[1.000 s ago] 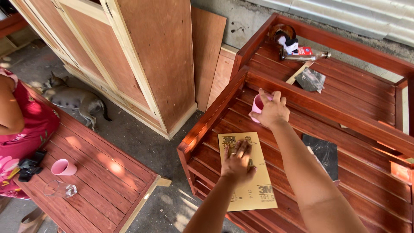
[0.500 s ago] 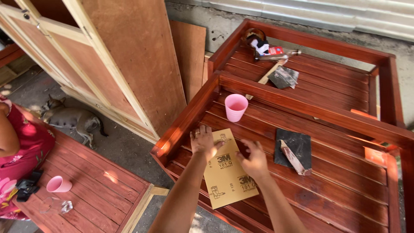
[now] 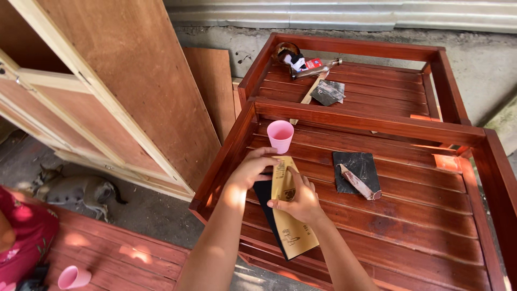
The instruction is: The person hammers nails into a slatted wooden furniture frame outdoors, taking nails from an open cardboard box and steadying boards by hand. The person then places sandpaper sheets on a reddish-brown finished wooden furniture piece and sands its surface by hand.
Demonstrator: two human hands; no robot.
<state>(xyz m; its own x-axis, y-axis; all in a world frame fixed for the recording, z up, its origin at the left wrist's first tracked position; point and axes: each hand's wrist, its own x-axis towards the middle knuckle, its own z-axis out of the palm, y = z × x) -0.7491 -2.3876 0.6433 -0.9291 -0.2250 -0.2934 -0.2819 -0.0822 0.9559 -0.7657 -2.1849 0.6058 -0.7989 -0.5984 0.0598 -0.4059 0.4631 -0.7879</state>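
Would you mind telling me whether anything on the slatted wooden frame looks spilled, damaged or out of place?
Nothing looks spilled or broken. The pink plastic cup stands upright on the red-brown slatted wooden frame. The one oddity: the tan sandpaper sheet, held by the left hand and right hand, is bent along its length, its dark side showing.

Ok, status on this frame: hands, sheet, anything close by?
Left hand and right hand both gripping the tan, dark-backed sandpaper sheet, folded lengthwise. Pink plastic cup upright just beyond, apart. Red slatted wooden frame underneath.
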